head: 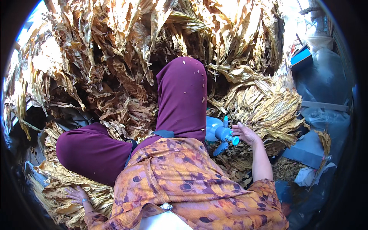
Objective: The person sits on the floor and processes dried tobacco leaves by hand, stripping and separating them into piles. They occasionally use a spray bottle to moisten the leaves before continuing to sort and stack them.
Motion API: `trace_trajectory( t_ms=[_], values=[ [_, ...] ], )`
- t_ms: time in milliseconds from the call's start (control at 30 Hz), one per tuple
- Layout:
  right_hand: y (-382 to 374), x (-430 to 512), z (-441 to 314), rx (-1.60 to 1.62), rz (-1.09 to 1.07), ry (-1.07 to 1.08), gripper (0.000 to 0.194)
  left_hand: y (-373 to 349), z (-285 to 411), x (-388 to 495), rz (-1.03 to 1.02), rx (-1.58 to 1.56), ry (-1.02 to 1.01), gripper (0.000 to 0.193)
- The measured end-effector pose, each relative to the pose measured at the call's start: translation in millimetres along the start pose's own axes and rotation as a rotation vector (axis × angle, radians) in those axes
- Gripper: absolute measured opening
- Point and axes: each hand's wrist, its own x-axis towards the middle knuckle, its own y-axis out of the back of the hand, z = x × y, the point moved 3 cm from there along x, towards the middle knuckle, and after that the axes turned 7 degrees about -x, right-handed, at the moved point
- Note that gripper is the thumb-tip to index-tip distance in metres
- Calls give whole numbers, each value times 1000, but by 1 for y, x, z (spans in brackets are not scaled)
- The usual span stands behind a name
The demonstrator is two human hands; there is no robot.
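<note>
My left hand (76,195), with a band at the wrist, lies spread on a pile of dried yellow-brown leaves (63,175), which look like tobacco, at the lower left. On the other side, my right hand (245,133) is raised with its fingers apart and nothing held in it. Its fingertips are close to the spout of a translucent blue plastic jug or bottle (221,132); whether they touch it I cannot tell. Part of that vessel is hidden behind my raised knee. Beside the right hand lies a thick bundle of flattened dried leaves (261,109).
A tall heap of hanging dried leaves (120,49) rises in front of my bent legs (182,95). To the right are clear plastic sheeting (327,77), a blue box (301,57), a blue-grey box (306,149) and a crumpled white piece (306,176).
</note>
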Motion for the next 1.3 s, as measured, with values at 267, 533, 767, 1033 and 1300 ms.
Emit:
trace_trajectory(
  t_ms=[267, 533, 767, 1033, 1300],
  values=[
    [-86, 34, 70, 665, -6, 100, 64, 35, -5, -20, -40, -84, 3, 69],
    [-80, 22, -75, 494, 92, 219, 57, 61, -6, -40, -30, -350, -65, 76],
    [-82, -102, -218, 219, 119, 854, 45, 68, -21, -52, 127, -591, -123, 76],
    [-181, -199, -387, -495, -47, 1393, 39, 98, -36, -80, 803, -839, -272, 70],
    [-376, -241, -460, -1076, -484, 1535, 38, 53, -61, -133, 621, -836, 32, 89]
  ],
)
